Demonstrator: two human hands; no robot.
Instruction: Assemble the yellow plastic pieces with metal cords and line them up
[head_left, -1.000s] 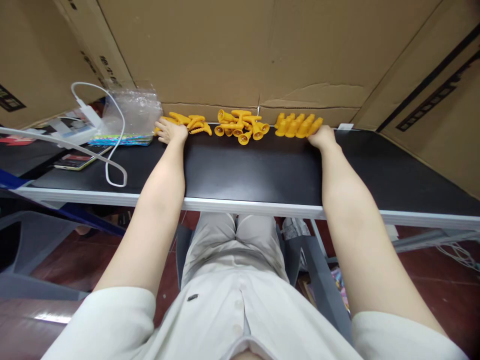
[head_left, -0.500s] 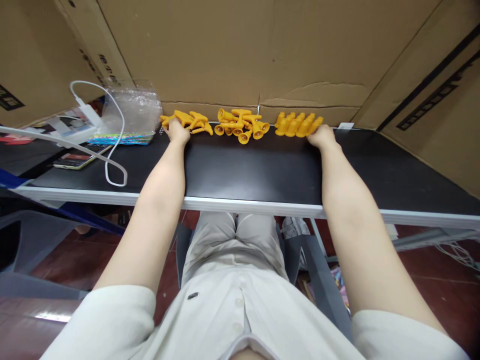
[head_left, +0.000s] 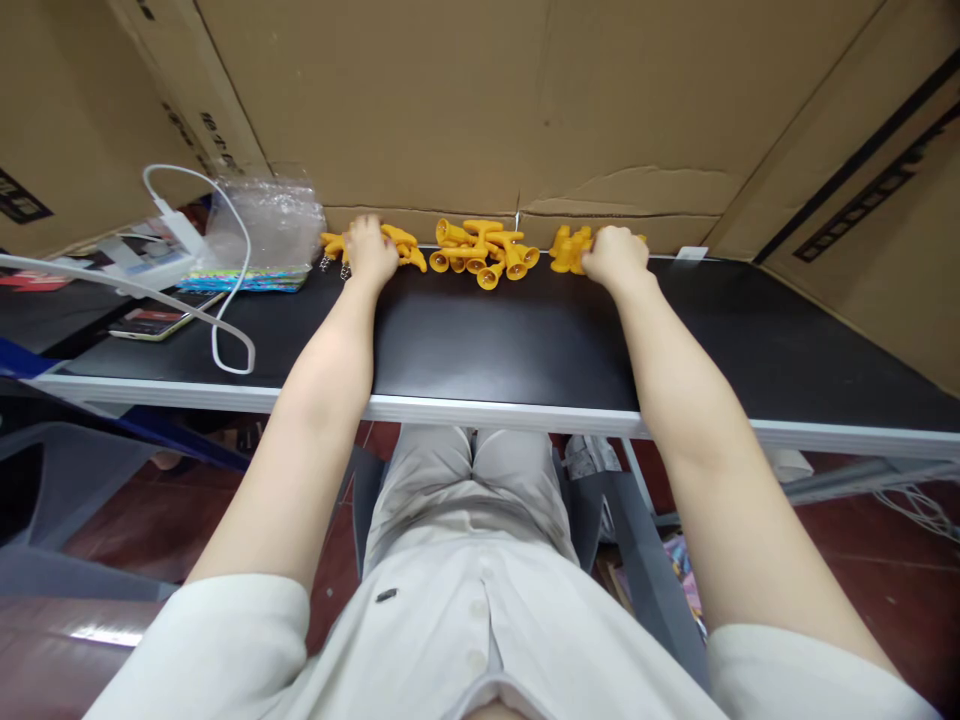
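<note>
My left hand (head_left: 373, 254) is over a row of yellow T-handled corkscrews (head_left: 403, 246) at the back of the table; spiral metal screws show beside it. Its fingers are curled down and what they grip, if anything, is hidden. My right hand (head_left: 619, 258) covers part of a group of upright yellow plastic sleeves (head_left: 570, 250). Its fingers are bent, with their tips out of sight among the sleeves. Between my hands lies a heap of yellow T-handled pieces with bell-shaped ends (head_left: 484, 250), touched by neither hand.
A cardboard wall (head_left: 450, 110) rises behind the black table (head_left: 502, 340). To the left are clear plastic bags (head_left: 262, 220), a looped white cable (head_left: 250, 350), and a phone (head_left: 157, 322). A pale metal edge (head_left: 510, 410) runs along the table's front.
My left hand has shifted slightly right along the corkscrews, uncovering more metal spirals. My right hand has moved left and up, from the right end of the sleeves to over them.
</note>
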